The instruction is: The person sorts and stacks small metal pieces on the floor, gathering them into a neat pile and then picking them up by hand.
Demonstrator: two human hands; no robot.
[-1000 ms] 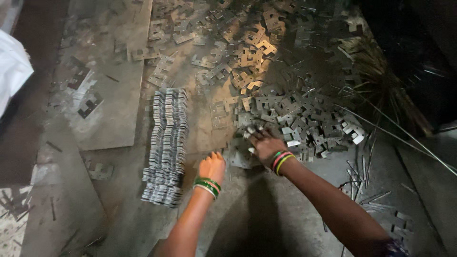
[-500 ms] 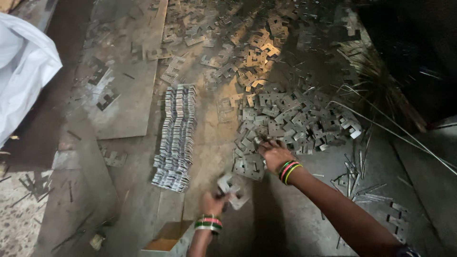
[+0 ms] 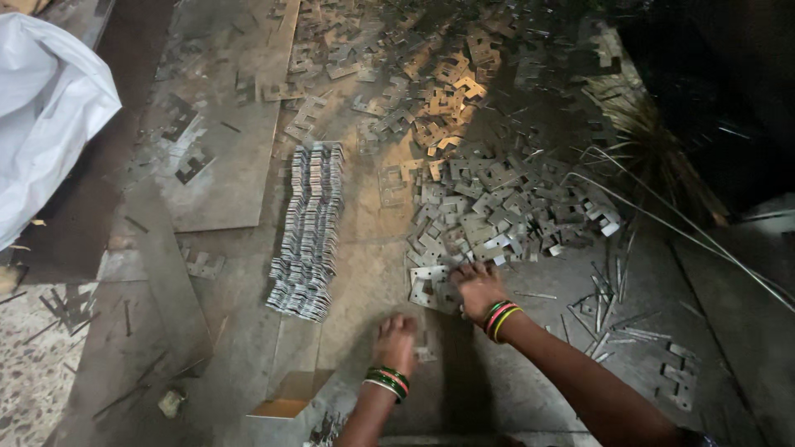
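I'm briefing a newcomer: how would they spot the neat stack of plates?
Start at the white sack on the far left, then look right across the metal floor. The long row of stacked plates lies there, packed on edge, unlike the loose pile beyond.

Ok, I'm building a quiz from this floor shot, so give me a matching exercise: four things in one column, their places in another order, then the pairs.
Things:
1. white sack
2. neat row of stacked metal plates
3. loose heap of metal plates
4. right hand

Places:
A. near edge of the loose heap, on flat plates
B. top left corner of the view
C. centre of the floor, left of the heap
D. right of the row, spreading toward the top

Pairs: 1-B, 2-C, 3-D, 4-A
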